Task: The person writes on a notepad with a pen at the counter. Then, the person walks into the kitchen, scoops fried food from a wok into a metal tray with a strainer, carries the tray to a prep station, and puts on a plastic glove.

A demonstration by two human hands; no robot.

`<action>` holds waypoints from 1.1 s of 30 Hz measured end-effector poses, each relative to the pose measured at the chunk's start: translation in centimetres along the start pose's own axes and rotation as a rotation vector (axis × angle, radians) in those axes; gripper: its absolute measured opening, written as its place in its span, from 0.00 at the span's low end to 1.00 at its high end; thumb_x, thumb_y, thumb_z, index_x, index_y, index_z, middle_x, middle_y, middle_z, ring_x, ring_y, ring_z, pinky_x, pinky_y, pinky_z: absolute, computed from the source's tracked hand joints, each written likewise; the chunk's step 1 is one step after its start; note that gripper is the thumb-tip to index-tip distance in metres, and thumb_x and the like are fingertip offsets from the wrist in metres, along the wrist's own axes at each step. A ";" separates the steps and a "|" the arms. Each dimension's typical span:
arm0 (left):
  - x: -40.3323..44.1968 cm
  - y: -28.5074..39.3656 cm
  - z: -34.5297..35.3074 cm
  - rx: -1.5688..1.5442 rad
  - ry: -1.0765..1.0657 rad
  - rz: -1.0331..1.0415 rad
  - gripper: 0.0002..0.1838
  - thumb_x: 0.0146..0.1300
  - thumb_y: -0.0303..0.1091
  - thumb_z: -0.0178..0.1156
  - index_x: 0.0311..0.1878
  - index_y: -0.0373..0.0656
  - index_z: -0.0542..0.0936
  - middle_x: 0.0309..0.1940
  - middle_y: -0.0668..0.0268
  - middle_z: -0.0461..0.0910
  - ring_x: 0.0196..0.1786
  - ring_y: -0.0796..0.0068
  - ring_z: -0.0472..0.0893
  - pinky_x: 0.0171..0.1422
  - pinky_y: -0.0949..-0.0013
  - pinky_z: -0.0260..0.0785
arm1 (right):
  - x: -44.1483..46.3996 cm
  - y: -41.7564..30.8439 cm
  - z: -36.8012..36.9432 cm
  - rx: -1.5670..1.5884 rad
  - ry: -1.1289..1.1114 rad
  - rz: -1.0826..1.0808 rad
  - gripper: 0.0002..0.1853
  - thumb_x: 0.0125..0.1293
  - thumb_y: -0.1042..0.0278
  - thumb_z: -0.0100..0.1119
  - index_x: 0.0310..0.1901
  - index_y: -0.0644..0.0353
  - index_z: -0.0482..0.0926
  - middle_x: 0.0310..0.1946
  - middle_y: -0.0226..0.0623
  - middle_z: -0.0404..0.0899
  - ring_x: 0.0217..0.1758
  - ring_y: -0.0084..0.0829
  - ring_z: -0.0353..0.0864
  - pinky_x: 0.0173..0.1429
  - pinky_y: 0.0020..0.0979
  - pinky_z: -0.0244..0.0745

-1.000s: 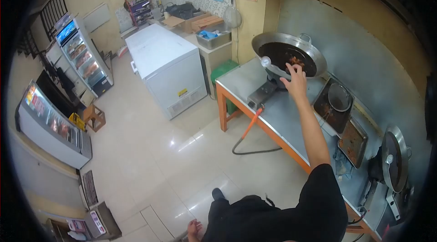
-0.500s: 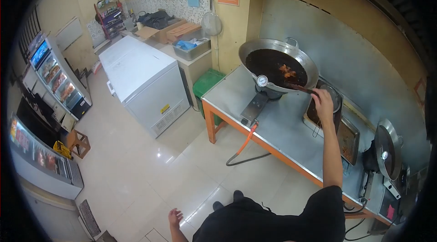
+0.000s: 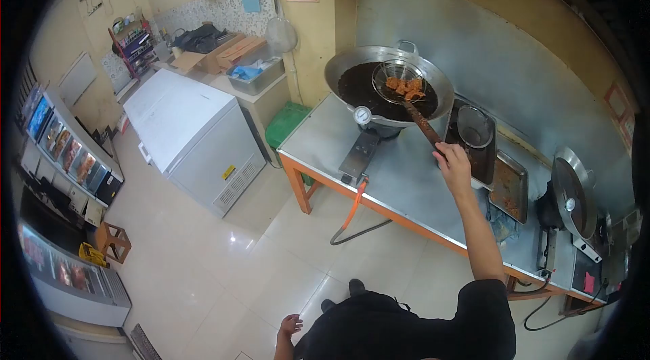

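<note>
My right hand [image 3: 453, 160] is closed round the long wooden handle of a wire skimmer [image 3: 425, 124]. In the skimmer's round basket lie browned pieces of fried food [image 3: 406, 87], raised above the dark oil [image 3: 357, 88] in a large metal wok [image 3: 443, 89]. A dial thermometer [image 3: 362, 115] sits at the wok's near rim. My left hand [image 3: 291, 324] hangs low beside my body, away from the table, with nothing visible in it and its fingers loosely bent.
Right of the wok, a round sieve [image 3: 475, 126] rests over a dark tray, beside a metal tray with crumbs [image 3: 508, 187]. A second wok [image 3: 572, 194] stands farther right. A gas hose [image 3: 352, 214] hangs off the metal table's front edge. A white chest freezer [image 3: 203, 150] stands left.
The skimmer has come up out of the oil with the fried pieces in its basket. My right hand has drawn back toward me along with the handle.
</note>
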State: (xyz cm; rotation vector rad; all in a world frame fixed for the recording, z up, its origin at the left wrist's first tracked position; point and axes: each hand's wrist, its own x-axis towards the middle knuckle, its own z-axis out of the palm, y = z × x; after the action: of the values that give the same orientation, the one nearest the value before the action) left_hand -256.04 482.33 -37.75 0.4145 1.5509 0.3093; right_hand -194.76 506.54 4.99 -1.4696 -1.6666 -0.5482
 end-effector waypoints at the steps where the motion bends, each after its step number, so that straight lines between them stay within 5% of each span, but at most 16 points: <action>1: 0.3 0.4 -0.2 -0.005 0.004 0.008 0.16 0.69 0.40 0.55 0.55 0.44 0.73 0.40 0.57 0.82 0.34 0.63 0.82 0.37 0.61 0.76 | 0.0 0.0 0.0 0.001 0.006 0.012 0.14 0.55 0.73 0.68 0.43 0.61 0.80 0.38 0.38 0.79 0.43 0.39 0.79 0.47 0.36 0.75; 13: 3.9 5.9 4.4 0.054 -0.011 0.139 0.15 0.69 0.38 0.52 0.55 0.43 0.73 0.40 0.56 0.82 0.35 0.65 0.82 0.37 0.64 0.76 | -1.2 -1.5 1.7 0.083 0.075 0.099 0.13 0.54 0.74 0.69 0.43 0.60 0.81 0.36 0.38 0.78 0.41 0.39 0.80 0.44 0.35 0.75; 15: 6.5 5.9 5.3 0.038 -0.163 0.249 0.16 0.70 0.41 0.50 0.51 0.39 0.77 0.37 0.59 0.82 0.34 0.69 0.82 0.36 0.65 0.76 | -1.4 -1.8 2.1 0.061 0.077 0.089 0.14 0.54 0.74 0.69 0.43 0.61 0.81 0.35 0.38 0.78 0.38 0.38 0.79 0.42 0.35 0.74; 16: 8.3 5.7 4.9 0.027 -0.343 0.484 0.17 0.69 0.41 0.50 0.48 0.38 0.78 0.35 0.61 0.82 0.32 0.72 0.81 0.34 0.66 0.75 | -1.7 -1.5 2.9 0.099 0.102 0.119 0.13 0.55 0.74 0.69 0.43 0.61 0.81 0.34 0.37 0.77 0.36 0.38 0.78 0.41 0.34 0.73; 17: 7.6 8.2 5.8 -0.048 -0.124 0.264 0.17 0.68 0.42 0.51 0.49 0.40 0.79 0.31 0.63 0.82 0.31 0.75 0.81 0.31 0.69 0.74 | -1.6 -2.0 2.8 0.068 0.110 0.094 0.12 0.55 0.75 0.68 0.43 0.62 0.81 0.33 0.37 0.77 0.35 0.38 0.78 0.41 0.34 0.73; 19: 8.1 17.1 4.4 -0.044 0.005 0.499 0.15 0.68 0.42 0.52 0.47 0.42 0.80 0.28 0.66 0.82 0.31 0.77 0.81 0.31 0.71 0.73 | -1.9 -2.4 2.6 0.131 0.077 0.152 0.12 0.55 0.77 0.68 0.42 0.64 0.81 0.34 0.40 0.76 0.38 0.38 0.79 0.43 0.34 0.74; 21: 10.6 30.8 1.1 0.177 0.443 0.990 0.17 0.69 0.43 0.52 0.41 0.38 0.80 0.28 0.61 0.81 0.32 0.68 0.81 0.37 0.62 0.73 | -1.8 -2.8 2.6 0.151 0.089 0.148 0.12 0.54 0.79 0.68 0.40 0.64 0.80 0.35 0.42 0.76 0.42 0.39 0.80 0.46 0.35 0.75; 24: -12.4 56.5 2.5 0.075 0.629 1.467 0.15 0.70 0.40 0.53 0.47 0.36 0.77 0.34 0.53 0.81 0.39 0.62 0.81 0.46 0.62 0.72 | -1.9 -2.9 2.9 0.104 0.104 0.154 0.12 0.53 0.80 0.68 0.40 0.64 0.80 0.36 0.42 0.76 0.45 0.40 0.81 0.48 0.36 0.76; 26: -24.6 68.8 4.0 0.147 0.771 1.989 0.12 0.69 0.35 0.55 0.47 0.36 0.77 0.37 0.53 0.80 0.41 0.61 0.81 0.48 0.63 0.71 | -1.7 -3.2 3.2 0.078 0.115 0.157 0.12 0.52 0.80 0.68 0.40 0.64 0.80 0.36 0.42 0.76 0.44 0.40 0.80 0.48 0.36 0.75; 29: -42.4 81.2 7.3 0.176 0.796 2.396 0.13 0.61 0.27 0.56 0.49 0.38 0.76 0.43 0.53 0.78 0.50 0.53 0.78 0.55 0.59 0.69 | -2.1 -3.9 3.6 0.047 0.125 0.178 0.12 0.52 0.80 0.69 0.39 0.63 0.80 0.36 0.41 0.76 0.44 0.40 0.80 0.48 0.36 0.75; 33: -55.7 91.9 10.9 0.119 0.982 2.851 0.19 0.60 0.31 0.55 0.55 0.38 0.73 0.52 0.50 0.75 0.56 0.53 0.74 0.62 0.58 0.66 | -1.8 -4.5 4.2 0.024 0.160 0.220 0.12 0.52 0.78 0.69 0.39 0.62 0.80 0.35 0.40 0.77 0.44 0.39 0.80 0.49 0.36 0.75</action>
State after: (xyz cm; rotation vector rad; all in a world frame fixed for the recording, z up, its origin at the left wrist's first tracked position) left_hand -239.25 538.99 52.71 2.5859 0.3842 2.7481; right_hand -200.36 507.71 2.09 -1.5266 -1.3636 -0.5075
